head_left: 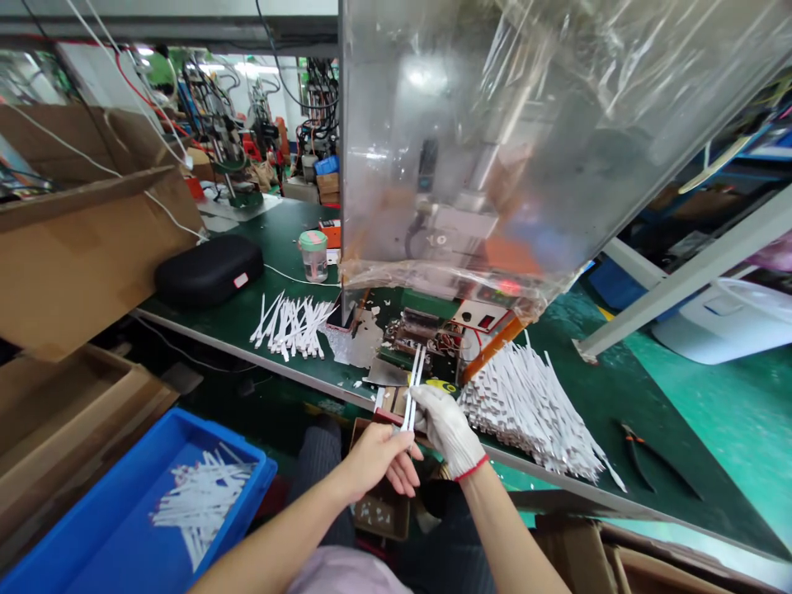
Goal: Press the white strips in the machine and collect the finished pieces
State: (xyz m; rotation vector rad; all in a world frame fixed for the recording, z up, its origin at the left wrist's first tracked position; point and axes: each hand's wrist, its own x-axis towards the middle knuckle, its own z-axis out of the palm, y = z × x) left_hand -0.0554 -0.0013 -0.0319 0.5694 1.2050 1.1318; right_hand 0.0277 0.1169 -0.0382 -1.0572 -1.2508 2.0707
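Two narrow white strips [417, 371] lie side by side, pointing away toward the machine. My bare left hand [384, 458] pinches their near ends. My right hand [446, 425], in a white knitted glove with a red cuff, closes its fingertips on the same strips a little farther along. The far ends reach the small metal fixture [416, 328] under the machine's cover. On the right of the bench lies a large pile of white strips [535, 408]; a smaller pile [294, 324] rests left of the fixture.
A machine cover [495, 148] with plastic film stands over the bench [674, 429]. Pliers [659, 458] lie at the right. A lidded cup [313, 256] and black case [209, 271] stand at left. A blue bin [117, 528] with strips is lower left, near cardboard boxes [80, 412].
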